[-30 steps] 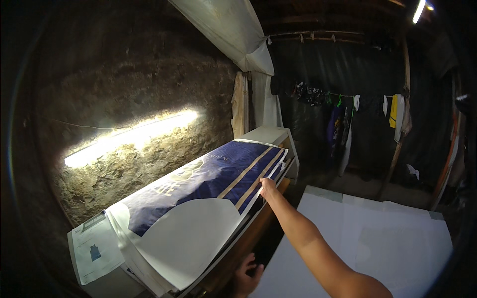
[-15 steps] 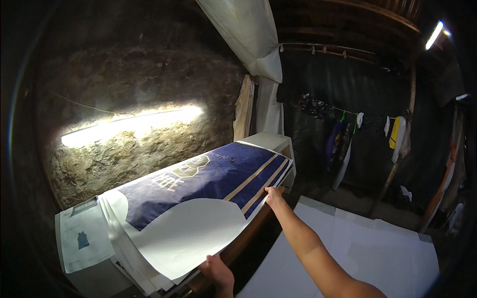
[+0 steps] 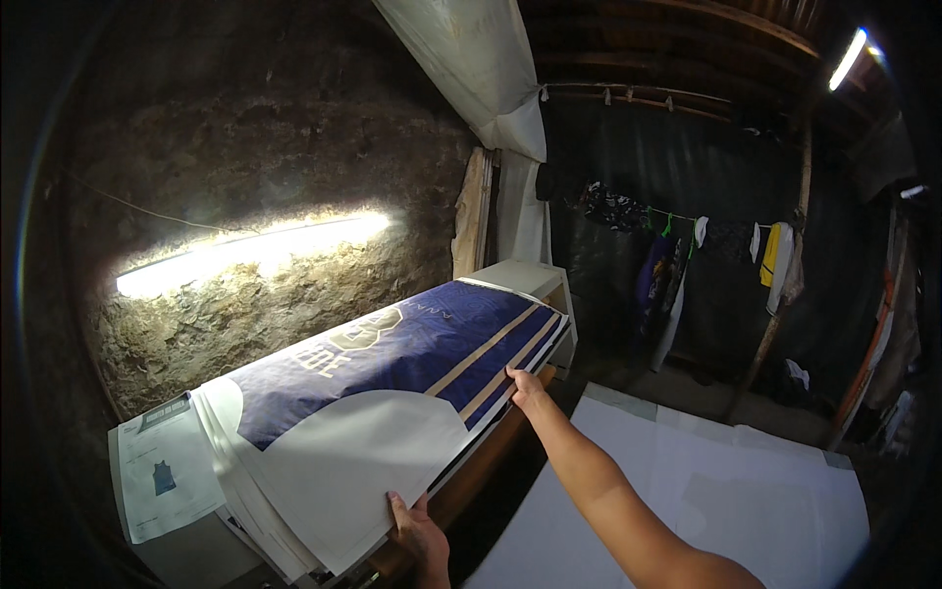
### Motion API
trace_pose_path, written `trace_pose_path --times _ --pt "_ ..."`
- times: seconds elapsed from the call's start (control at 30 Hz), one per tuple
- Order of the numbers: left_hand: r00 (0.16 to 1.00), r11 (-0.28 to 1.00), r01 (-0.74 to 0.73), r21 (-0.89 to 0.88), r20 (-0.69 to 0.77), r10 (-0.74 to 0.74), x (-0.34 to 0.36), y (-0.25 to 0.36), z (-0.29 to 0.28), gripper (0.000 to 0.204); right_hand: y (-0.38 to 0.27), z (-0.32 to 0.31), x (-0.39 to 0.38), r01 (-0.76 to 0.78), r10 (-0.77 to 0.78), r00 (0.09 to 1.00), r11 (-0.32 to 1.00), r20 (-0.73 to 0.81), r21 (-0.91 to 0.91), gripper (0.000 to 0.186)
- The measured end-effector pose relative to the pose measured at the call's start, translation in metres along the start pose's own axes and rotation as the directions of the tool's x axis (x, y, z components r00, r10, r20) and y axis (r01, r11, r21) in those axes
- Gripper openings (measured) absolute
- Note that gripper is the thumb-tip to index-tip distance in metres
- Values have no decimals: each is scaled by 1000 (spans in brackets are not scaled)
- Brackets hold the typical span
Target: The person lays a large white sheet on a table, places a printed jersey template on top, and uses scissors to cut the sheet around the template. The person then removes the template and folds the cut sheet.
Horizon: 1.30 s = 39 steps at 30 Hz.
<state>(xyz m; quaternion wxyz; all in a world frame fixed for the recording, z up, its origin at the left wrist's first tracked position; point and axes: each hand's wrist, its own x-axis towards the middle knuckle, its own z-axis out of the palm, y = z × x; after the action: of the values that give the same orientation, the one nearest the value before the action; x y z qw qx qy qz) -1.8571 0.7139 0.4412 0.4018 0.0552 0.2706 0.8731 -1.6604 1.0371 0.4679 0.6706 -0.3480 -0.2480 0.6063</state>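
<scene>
L hand (image 3: 420, 538) & R hand (image 3: 527, 387) pinched the near edge of a navy-and-white, gold-striped paper-like sheet (image 3: 392, 407) atop a white paper stack (image 3: 247, 481), prob. straightening it, so next move likely needed even tension.

A makeshift garment workshop is suggested by the stack of large sheets (image 3: 343, 461), on which a navy jersey shape (image 3: 392, 368) is printed, and by the paper (image 3: 169, 466) where a sleeveless top is pictured. Clothes (image 3: 771, 257) are hung before dark sheeting (image 3: 726, 167), and the wall (image 3: 285, 167) (rough and bare) is lit by a tube lamp (image 3: 255, 253).
</scene>
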Motion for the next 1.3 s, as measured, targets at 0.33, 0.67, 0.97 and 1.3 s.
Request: trace_pose_path --times 0.33,0.67,0.97,1.3 --pt "979 993 103 63 170 -112 6 1 -32 53 51 -41 10 299 -287 954 911 84 -285 47" --pt "947 978 107 178 282 -155 -31 25 -46 41 36 5 -106 -56 55 998 992 -9 -116 45" --pt "979 985 157 65 123 -164 -22 22 -46 56 3 38 -130 -142 134 985 988 -106 -69 54" --pt "998 998 41 -37 44 -40 -8 26 -20 45 -6 46 -65 32 -31 999 999 12 -33 27"
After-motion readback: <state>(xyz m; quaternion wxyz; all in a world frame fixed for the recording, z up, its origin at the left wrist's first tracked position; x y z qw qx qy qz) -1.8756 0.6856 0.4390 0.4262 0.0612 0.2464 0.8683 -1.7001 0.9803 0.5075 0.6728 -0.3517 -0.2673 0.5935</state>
